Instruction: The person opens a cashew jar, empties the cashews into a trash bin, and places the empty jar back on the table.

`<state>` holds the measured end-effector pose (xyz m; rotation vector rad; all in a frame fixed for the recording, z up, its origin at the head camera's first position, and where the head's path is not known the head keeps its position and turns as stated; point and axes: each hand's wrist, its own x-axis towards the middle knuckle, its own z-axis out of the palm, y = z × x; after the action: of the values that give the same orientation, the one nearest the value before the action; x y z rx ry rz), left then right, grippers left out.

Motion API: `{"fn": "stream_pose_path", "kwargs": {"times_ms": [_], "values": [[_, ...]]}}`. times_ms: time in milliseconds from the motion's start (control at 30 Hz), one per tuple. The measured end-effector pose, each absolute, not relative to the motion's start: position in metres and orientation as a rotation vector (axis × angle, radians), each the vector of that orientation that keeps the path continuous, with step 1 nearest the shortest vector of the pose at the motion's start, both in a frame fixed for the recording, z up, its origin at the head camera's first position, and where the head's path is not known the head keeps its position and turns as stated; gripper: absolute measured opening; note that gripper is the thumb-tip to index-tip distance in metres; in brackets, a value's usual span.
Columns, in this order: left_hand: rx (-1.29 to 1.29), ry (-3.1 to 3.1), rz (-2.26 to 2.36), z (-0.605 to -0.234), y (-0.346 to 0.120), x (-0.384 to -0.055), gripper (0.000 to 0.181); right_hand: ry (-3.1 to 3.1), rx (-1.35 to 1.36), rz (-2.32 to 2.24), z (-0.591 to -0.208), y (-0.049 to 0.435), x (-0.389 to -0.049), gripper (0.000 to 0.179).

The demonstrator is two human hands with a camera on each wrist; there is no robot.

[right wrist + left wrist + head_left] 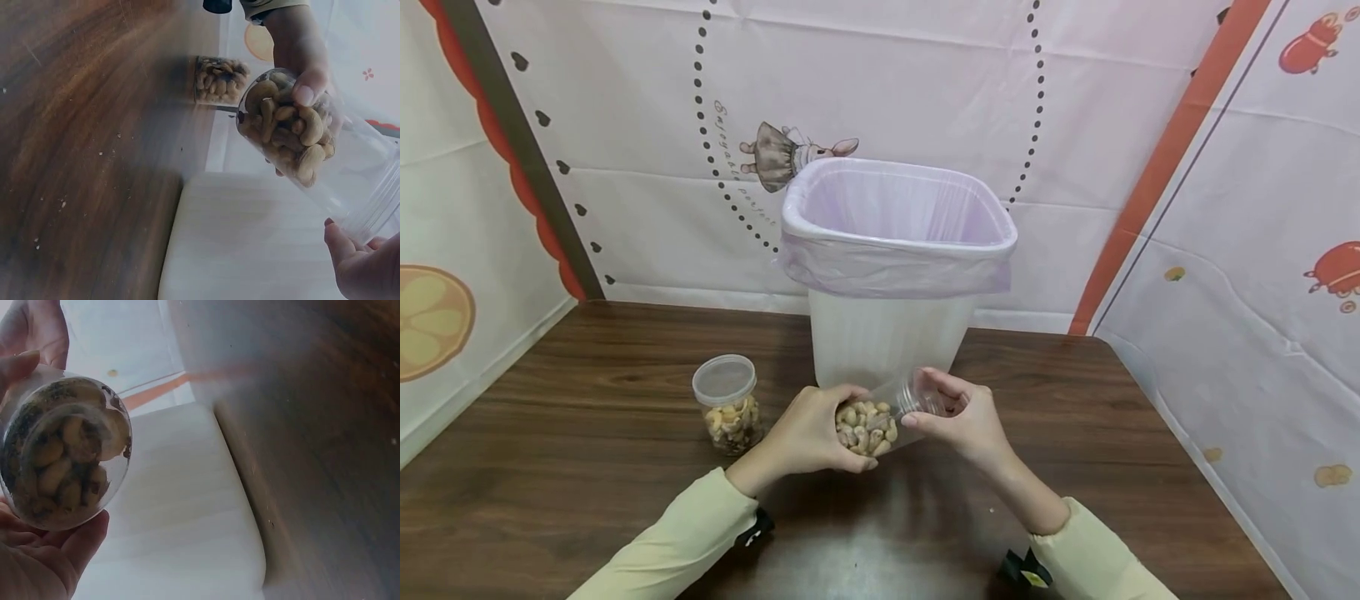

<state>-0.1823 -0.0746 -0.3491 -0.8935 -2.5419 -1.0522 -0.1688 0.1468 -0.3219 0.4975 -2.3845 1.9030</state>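
Note:
A clear plastic jar of cashews [867, 427] is tilted in front of the bin, its mouth end up and to the right. My left hand [811, 429] grips it round the lower, nut-filled part. With thumb and fingers, my right hand [966, 417] holds the ringed mouth end [922, 394]; whether a lid sits there I cannot tell. In the left wrist view, the jar's round base [65, 453] faces the camera. Cashews [290, 128] fill the lower part in the right wrist view. A second lidded jar of nuts [730, 408] stands upright left of my left hand.
A white bin [887, 333] with a pale purple liner [898, 267] stands directly behind the hands. The dark wooden table [1075, 433] carries small crumbs [62, 203]. Printed white sheets [925, 83] hang at the back and both sides.

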Motion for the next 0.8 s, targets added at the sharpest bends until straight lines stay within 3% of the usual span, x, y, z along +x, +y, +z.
{"fn": "stream_pose_path", "kwargs": {"times_ms": [267, 800], "values": [[-0.875, -2.547, -0.987, -0.3525, -0.0741, -0.1831, 0.067, -2.392, 0.456, 2.011, -0.3242, 0.1479, -0.1692, 0.067], [-0.764, -2.491, -0.756, -0.3563, -0.0705, -0.1830, 0.070, -2.393, 0.231, 2.113, -0.3293, 0.1440, -0.1706, 0.056]]}}
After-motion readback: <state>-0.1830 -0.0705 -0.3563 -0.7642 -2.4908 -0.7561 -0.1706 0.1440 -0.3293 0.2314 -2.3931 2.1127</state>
